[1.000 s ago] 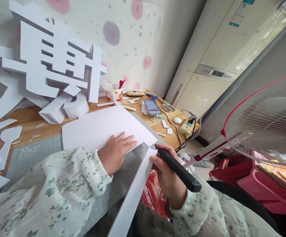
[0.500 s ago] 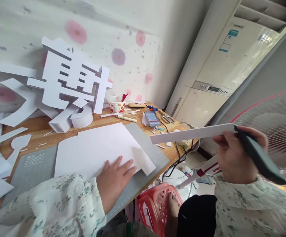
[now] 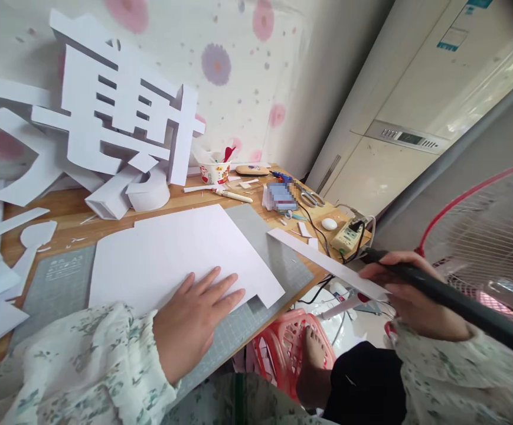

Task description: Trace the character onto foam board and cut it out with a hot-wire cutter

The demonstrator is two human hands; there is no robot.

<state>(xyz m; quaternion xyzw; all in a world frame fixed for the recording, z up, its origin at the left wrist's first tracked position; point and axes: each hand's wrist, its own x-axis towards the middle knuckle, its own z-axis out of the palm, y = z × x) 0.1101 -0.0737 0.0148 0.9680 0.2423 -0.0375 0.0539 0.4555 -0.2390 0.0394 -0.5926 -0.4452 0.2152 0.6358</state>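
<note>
My left hand [image 3: 203, 307] lies flat with its fingers spread on a white sheet [image 3: 167, 254]. The sheet has a notch cut at its right end and rests on a grey cutting mat [image 3: 68, 274]. In my right hand [image 3: 420, 295], beyond the table's right edge, are a long white strip [image 3: 327, 264] and a long dark tool [image 3: 455, 298]. The strip slants down toward my hand, its far end over the mat's right side. The tool's kind is not clear; its tip points at the table.
A large white three-dimensional character [image 3: 90, 109] leans against the wall. Behind the mat are a paper tub [image 3: 215, 172], a cream pen-like tool [image 3: 234, 195], scissors [image 3: 311, 196] and a power strip [image 3: 348, 236]. A fan [image 3: 490, 236] stands at right, a red stool [image 3: 287, 342] below.
My right hand has turned and lowered, tilting the strip from nearly level to slanting down toward it. My left hand stays flat on the sheet. The view has shifted downward.
</note>
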